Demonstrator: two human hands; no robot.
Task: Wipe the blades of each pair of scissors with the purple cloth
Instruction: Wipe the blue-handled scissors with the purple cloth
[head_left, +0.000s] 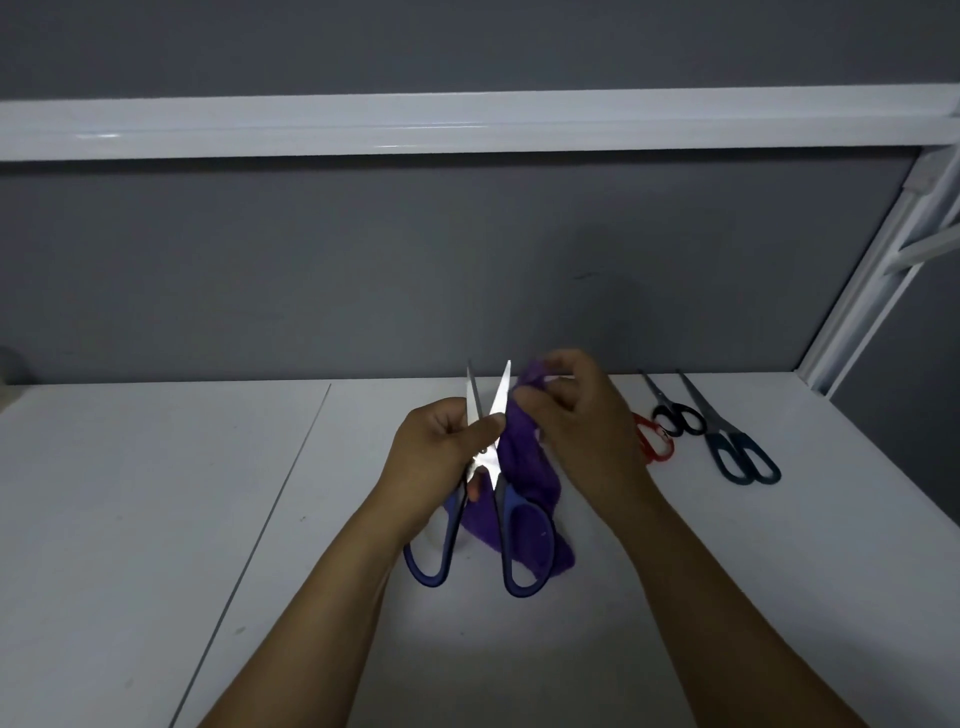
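Left hand (441, 447) is curled around the blue-handled scissors (491, 467) at the pivot, thumb across the blades. The blades are spread wide in a V, tips pointing up and away, with both handle loops hanging below the hand.

Right hand (576, 415) has the purple cloth (519, 457) bunched in pinched fingers, right up against the outer side of the right blade. The rest of the cloth trails down behind the right handle loop.

On the white table (156, 493) beyond the right hand are three more pairs: red-handled scissors (655, 447) partly hidden behind that wrist, then small black-handled scissors (675, 415), then long teal-handled scissors (737, 447) farthest out.
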